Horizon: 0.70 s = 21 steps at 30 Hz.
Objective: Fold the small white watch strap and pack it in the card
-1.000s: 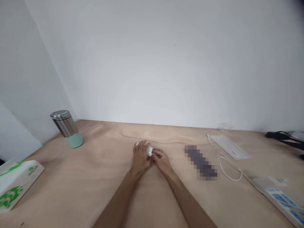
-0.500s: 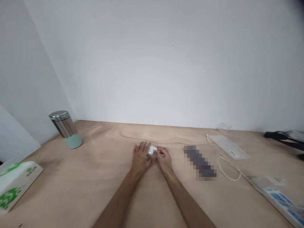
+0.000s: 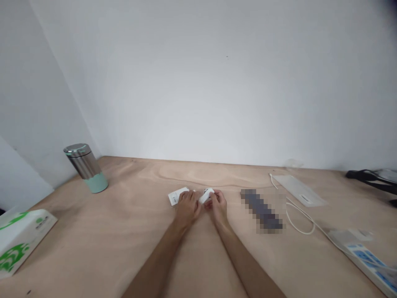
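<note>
In the head view, my right hand [image 3: 219,207] is closed around one end of a small white rounded block [image 3: 206,195]; its exact kind is too small to make out. The block is tilted, with its far end raised. Beside it, my left hand [image 3: 187,208] lies over a white packet with a printed label [image 3: 174,198], fingers curled down on it. Part of the packet sticks out to the left of those fingers; the rest is hidden under the hand. Both hands are low over the wooden table [image 3: 136,231], close to each other.
A steel and mint tumbler [image 3: 88,165] stands at the back left, with a tissue box [image 3: 27,240] nearer. To the right lie a blurred dark object [image 3: 262,210], a white cable [image 3: 305,215], a clear pouch [image 3: 299,191], a power strip [image 3: 369,260] and black straps [image 3: 370,179].
The white block has come away from the left hand and now tilts in my right hand. The labelled packet has come into view left of my left hand, which has shifted slightly right.
</note>
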{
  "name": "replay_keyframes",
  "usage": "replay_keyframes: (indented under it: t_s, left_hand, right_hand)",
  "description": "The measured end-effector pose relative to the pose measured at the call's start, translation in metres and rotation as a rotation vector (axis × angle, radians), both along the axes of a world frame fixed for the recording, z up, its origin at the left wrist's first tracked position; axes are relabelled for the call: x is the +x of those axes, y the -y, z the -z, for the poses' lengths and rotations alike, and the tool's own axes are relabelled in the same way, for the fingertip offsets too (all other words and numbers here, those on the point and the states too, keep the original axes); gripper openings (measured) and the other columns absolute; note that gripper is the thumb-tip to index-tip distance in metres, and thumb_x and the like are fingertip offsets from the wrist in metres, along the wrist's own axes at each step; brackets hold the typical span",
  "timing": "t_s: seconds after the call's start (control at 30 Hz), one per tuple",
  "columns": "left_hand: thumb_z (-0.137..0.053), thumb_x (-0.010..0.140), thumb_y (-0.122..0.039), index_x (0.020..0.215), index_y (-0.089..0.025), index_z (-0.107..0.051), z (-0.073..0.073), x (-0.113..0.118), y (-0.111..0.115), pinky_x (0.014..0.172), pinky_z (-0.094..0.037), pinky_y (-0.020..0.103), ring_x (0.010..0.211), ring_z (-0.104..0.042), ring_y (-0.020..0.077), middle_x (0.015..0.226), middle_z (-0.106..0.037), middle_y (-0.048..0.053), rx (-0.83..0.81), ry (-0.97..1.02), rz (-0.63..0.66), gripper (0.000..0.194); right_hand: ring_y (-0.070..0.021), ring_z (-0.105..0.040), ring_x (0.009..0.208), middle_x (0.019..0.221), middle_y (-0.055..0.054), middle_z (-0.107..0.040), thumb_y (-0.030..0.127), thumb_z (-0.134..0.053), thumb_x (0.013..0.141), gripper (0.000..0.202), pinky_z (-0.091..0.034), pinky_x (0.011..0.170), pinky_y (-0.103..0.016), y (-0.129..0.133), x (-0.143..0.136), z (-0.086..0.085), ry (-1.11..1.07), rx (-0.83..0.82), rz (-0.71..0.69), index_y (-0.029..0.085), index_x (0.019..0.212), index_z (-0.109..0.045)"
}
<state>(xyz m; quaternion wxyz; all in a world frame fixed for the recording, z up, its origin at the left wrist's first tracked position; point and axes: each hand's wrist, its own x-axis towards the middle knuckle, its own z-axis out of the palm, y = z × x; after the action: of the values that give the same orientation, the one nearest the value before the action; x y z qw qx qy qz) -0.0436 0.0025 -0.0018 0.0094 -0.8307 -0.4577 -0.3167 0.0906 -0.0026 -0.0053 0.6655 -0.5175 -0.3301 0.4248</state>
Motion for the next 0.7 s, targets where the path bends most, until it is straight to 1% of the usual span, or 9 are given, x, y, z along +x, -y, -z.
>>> replay_keyframes:
  t_s: [0.1,0.27,0.43,0.57,0.7]
  left_hand:
    - [-0.044,0.090,-0.020,0.113,-0.018,-0.056,-0.002,0.003,0.002,0.093,-0.045,0.041,0.099,-0.061,0.0212,0.104,-0.067,0.007,-0.095,-0.033,0.057,0.026]
    - [-0.040,0.094,-0.027,0.103,-0.016,-0.056,-0.004,0.002,0.002,0.086,-0.045,0.037,0.094,-0.061,0.0213,0.096,-0.066,0.008,-0.166,-0.068,0.001,0.021]
    - [-0.040,0.095,-0.029,0.101,-0.016,-0.055,-0.002,0.003,-0.001,0.085,-0.045,0.035,0.092,-0.062,0.0207,0.094,-0.067,0.008,-0.120,-0.104,-0.013,0.021]
    - [-0.039,0.096,-0.030,0.106,-0.014,-0.056,-0.001,0.007,-0.002,0.084,-0.044,0.037,0.097,-0.063,0.0228,0.100,-0.068,0.010,-0.101,-0.195,-0.012,0.025]
    - [-0.039,0.096,-0.029,0.103,-0.013,-0.060,0.000,0.012,-0.001,0.084,-0.043,0.038,0.092,-0.064,0.0232,0.094,-0.069,0.012,-0.019,-0.256,-0.009,0.026]
  right_hand:
    - [-0.0099,-0.049,0.043,0.061,0.003,-0.059,0.051,-0.068,0.064,0.039,-0.039,0.040,-0.022,0.001,-0.001,-0.002,0.021,0.002,-0.076,0.019,0.084,-0.058]
    - [-0.0101,-0.050,0.043,0.065,0.001,-0.062,0.054,-0.071,0.063,0.045,-0.039,0.040,-0.023,0.001,0.000,-0.002,0.055,-0.008,-0.172,0.018,0.086,-0.060]
    - [-0.0080,-0.048,0.042,0.071,0.000,-0.064,0.058,-0.071,0.064,0.048,-0.038,0.039,-0.021,0.001,-0.002,0.000,0.111,0.004,-0.205,0.018,0.088,-0.059]
    - [-0.0074,-0.044,0.040,0.066,0.002,-0.061,0.060,-0.070,0.065,0.048,-0.036,0.038,-0.021,0.000,-0.004,0.000,0.147,0.004,-0.178,0.018,0.086,-0.060]
    - [-0.0081,-0.044,0.045,0.066,0.002,-0.061,0.057,-0.070,0.066,0.045,-0.035,0.040,-0.021,0.001,-0.003,0.001,0.133,0.017,-0.143,0.017,0.086,-0.063]
